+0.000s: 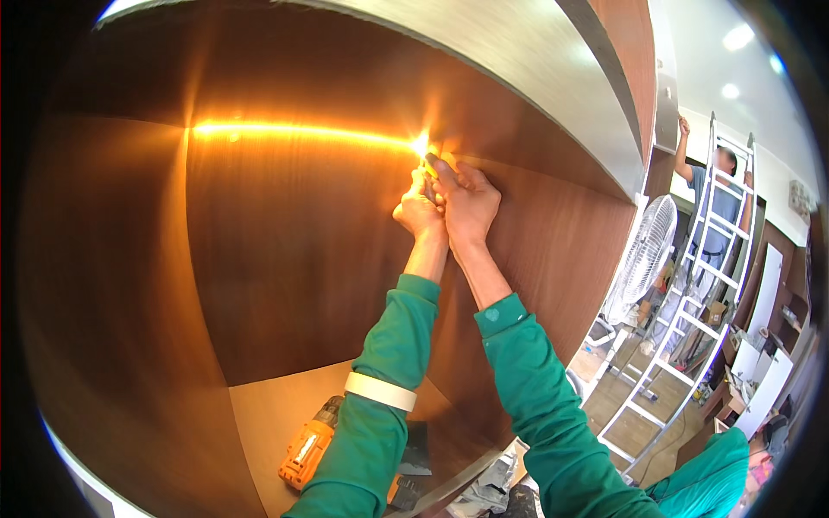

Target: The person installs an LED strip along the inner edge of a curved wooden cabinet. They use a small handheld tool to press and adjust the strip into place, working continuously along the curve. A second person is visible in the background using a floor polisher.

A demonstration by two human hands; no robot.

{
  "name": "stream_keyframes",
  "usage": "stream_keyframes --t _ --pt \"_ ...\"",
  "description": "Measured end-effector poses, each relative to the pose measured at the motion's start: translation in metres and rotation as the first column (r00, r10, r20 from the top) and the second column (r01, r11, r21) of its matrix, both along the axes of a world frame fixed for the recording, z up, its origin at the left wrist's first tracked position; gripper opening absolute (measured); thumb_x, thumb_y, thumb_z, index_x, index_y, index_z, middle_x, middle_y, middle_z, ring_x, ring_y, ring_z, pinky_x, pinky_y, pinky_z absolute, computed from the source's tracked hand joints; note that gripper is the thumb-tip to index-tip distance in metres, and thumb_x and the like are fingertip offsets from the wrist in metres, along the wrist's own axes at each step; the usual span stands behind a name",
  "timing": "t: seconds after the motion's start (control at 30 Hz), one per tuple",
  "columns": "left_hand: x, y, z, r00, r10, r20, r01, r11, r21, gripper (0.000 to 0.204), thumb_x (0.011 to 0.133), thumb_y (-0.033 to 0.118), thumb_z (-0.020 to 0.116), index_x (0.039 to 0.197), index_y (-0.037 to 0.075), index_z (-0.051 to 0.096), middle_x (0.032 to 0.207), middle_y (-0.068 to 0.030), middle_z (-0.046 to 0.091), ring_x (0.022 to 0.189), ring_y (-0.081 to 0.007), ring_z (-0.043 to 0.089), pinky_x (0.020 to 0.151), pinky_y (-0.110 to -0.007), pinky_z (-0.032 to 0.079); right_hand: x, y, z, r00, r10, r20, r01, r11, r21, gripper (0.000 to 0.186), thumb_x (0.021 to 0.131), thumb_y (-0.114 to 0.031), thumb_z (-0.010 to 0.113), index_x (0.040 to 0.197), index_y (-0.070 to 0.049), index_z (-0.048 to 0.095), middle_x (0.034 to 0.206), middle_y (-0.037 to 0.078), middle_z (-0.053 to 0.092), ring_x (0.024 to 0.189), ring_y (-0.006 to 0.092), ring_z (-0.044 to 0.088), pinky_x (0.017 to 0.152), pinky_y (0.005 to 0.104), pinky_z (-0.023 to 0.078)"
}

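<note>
A glowing amber LED light strip runs along the upper back edge inside a dark brown wooden cabinet. Both my hands are raised at its bright right end, close together. My left hand is closed in a pinch just below the glow; glare and the fingers hide what it grips. Beside it, my right hand is closed around a small yellow and black tool, its kind not clear. A cream tape roll encircles my left sleeve.
An orange cordless drill lies on the cabinet's lower panel, left of my forearm. Outside at the right stand a white fan and a metal ladder, with another person behind it. White boards lean farther right.
</note>
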State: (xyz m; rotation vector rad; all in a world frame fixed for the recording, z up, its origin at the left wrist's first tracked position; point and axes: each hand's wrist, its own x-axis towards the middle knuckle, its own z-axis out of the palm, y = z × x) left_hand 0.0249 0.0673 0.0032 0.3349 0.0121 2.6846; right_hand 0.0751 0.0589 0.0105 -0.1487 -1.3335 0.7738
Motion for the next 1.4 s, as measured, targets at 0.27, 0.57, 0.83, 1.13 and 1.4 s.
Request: stream_keyframes --t 0.27,0.57,0.83,1.13,1.4 --pt "0.010 -0.011 0.001 0.996 0.057 -0.067 -0.067 0.985 -0.156 0.024 0.095 0.019 0.067 0.082 0.000 0.071 0.065 0.0007 0.060 0.053 -0.0080 0.051 0.048 -0.025 0.041 0.015 -0.010 0.010 0.984 0.132 0.122 -0.129 0.991 -0.032 0.025 0.085 -0.014 0.076 0.089 0.009 0.067 0.069 0.007 0.065 0.055 0.0114 0.062 0.052 0.0248 0.050" --pt "-0.005 0.004 -0.004 0.980 0.158 -0.118 -0.185 0.945 -0.269 0.027 0.092 0.021 0.070 0.082 -0.004 0.073 0.073 -0.0026 0.067 0.061 -0.0097 0.056 0.054 -0.030 0.046 0.006 -0.006 -0.005 0.985 -0.147 0.093 0.118 0.957 0.266 0.023 0.082 -0.004 0.074 0.104 0.002 0.073 0.096 0.009 0.068 0.078 0.0093 0.062 0.067 0.0249 0.052" --pt "0.006 -0.002 0.002 0.998 0.060 -0.004 -0.060 0.997 -0.041 0.019 0.093 0.014 0.068 0.082 -0.002 0.071 0.074 -0.0051 0.067 0.057 -0.0134 0.060 0.046 -0.026 0.044 0.000 -0.006 0.002 0.978 0.199 -0.065 -0.206 0.972 -0.113 0.029 0.086 -0.013 0.076 0.105 0.007 0.068 0.082 0.008 0.068 0.067 0.0116 0.063 0.056 0.0244 0.050" --pt "0.006 -0.001 -0.001 0.997 0.069 -0.026 -0.070 0.995 -0.075 0.018 0.092 0.013 0.068 0.088 -0.005 0.072 0.083 -0.0071 0.069 0.065 -0.0135 0.063 0.049 -0.026 0.047 0.010 0.001 0.006 0.991 0.046 0.124 -0.058 0.995 0.087 0.024 0.083 -0.006 0.075 0.099 0.008 0.065 0.082 0.011 0.069 0.068 0.0138 0.066 0.061 0.0260 0.055" --pt "-0.011 0.017 -0.010 0.926 0.305 -0.222 -0.355 0.904 -0.238 0.026 0.091 0.016 0.071 0.075 -0.004 0.070 0.073 -0.0027 0.065 0.062 -0.0105 0.057 0.053 -0.029 0.045 0.003 -0.011 0.000 0.977 -0.206 0.046 0.185 0.940 0.285 0.034 0.079 -0.009 0.078 0.109 0.005 0.070 0.088 0.010 0.071 0.080 0.0120 0.068 0.076 0.0276 0.056"
